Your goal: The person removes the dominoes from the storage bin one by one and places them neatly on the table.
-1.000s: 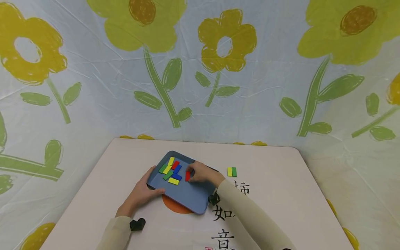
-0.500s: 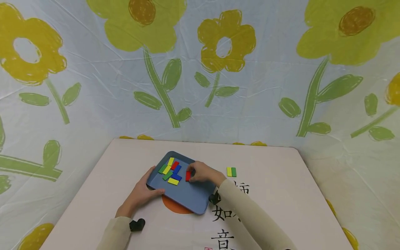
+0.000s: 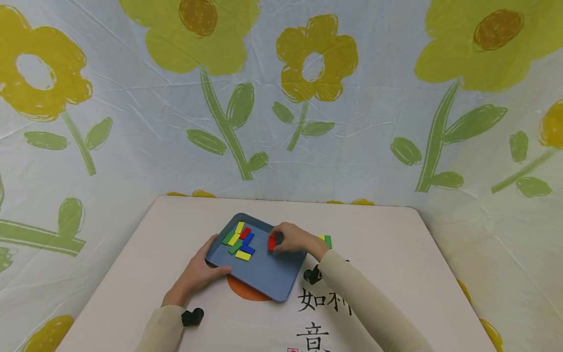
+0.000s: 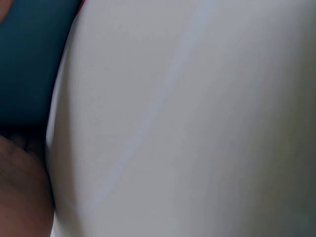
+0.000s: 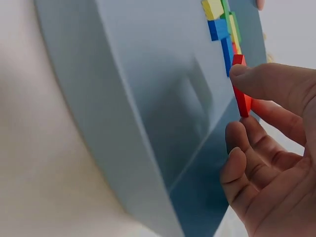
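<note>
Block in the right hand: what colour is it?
Red; the block shows best in the right wrist view.

- Place: screened-off tabletop spot; kind of room beyond cannot be told.
- Flower-printed sheeting (image 3: 369, 146), creased, on three sides.
- Pale table (image 3: 387, 259), rounded far corners, black characters (image 3: 313, 335).

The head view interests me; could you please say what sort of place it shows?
Probably an indoor tabletop work corner: flower-print sheeting hangs behind a pale table, where a blue tray holds coloured blocks.
</note>
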Action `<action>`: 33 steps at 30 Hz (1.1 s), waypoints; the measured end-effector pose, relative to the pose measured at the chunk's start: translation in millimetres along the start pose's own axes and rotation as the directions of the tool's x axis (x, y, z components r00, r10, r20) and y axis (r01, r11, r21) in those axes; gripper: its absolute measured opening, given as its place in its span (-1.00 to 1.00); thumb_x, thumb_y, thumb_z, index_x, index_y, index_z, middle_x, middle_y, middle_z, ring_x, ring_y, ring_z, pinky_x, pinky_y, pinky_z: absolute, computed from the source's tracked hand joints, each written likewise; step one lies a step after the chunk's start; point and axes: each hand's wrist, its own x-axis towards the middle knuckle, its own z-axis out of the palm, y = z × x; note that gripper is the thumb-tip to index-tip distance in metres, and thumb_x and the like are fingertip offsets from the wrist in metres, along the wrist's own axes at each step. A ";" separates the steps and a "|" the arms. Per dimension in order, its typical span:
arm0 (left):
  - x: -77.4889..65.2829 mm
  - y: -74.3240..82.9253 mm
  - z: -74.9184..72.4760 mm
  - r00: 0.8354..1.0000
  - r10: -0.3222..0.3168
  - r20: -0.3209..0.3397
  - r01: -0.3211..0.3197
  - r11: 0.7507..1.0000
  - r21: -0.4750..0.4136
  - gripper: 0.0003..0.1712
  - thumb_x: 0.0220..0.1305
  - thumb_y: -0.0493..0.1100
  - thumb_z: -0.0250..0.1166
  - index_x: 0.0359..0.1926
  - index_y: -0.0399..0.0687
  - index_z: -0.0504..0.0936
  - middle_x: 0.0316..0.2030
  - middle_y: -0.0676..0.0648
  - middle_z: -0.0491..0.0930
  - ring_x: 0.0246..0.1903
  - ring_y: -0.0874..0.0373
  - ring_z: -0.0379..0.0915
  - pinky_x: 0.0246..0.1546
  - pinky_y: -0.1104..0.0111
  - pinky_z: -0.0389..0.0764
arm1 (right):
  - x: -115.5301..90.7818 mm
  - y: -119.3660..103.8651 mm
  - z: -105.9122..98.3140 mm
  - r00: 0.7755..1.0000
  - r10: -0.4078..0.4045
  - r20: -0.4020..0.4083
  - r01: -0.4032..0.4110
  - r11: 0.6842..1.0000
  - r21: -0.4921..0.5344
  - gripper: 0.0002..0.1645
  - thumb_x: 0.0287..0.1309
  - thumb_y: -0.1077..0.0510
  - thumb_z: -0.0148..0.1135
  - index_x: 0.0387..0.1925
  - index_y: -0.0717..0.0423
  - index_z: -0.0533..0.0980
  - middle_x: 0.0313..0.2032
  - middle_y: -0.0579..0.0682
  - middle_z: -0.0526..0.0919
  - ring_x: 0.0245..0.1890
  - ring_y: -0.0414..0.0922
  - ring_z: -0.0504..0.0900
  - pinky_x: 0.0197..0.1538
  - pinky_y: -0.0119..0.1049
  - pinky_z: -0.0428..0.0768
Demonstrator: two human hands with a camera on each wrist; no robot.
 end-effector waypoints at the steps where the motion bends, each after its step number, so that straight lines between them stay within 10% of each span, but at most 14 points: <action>1: 0.0 0.0 0.0 1.000 0.000 0.000 0.000 1.000 0.000 0.36 0.05 0.28 0.56 0.67 0.23 -0.12 0.62 -0.22 0.00 0.58 -0.30 -0.05 0.48 -0.33 0.11 | -2.4 1.6 -2.0 1.000 -0.008 -0.007 0.008 1.000 0.003 -0.50 0.15 0.13 0.51 0.13 0.13 0.64 -0.01 0.00 0.68 -0.09 -0.11 0.55 0.06 -0.16 0.61; 22: 0.9 1.3 1.7 0.999 -0.044 0.004 0.044 0.999 0.006 0.39 0.01 0.33 0.56 0.67 0.28 -0.13 0.63 -0.20 -0.01 0.58 -0.29 -0.05 0.48 -0.32 0.10 | -66.4 77.0 -42.0 0.985 0.039 -0.165 -0.015 0.989 0.146 -0.50 0.21 0.20 0.38 0.20 0.19 0.59 0.04 0.14 0.62 -0.27 -0.13 0.60 -0.29 -0.28 0.62; 33: 1.8 3.8 2.1 0.998 -0.059 0.005 0.059 0.998 0.014 0.41 -0.01 0.36 0.56 0.67 0.26 -0.13 0.63 -0.20 -0.03 0.58 -0.29 -0.07 0.49 -0.33 0.06 | -98.7 116.7 -48.7 0.956 0.171 -0.238 -0.134 0.977 0.164 -0.48 0.19 0.23 0.32 0.21 0.19 0.58 0.14 0.17 0.59 -0.06 0.02 0.63 -0.16 -0.21 0.65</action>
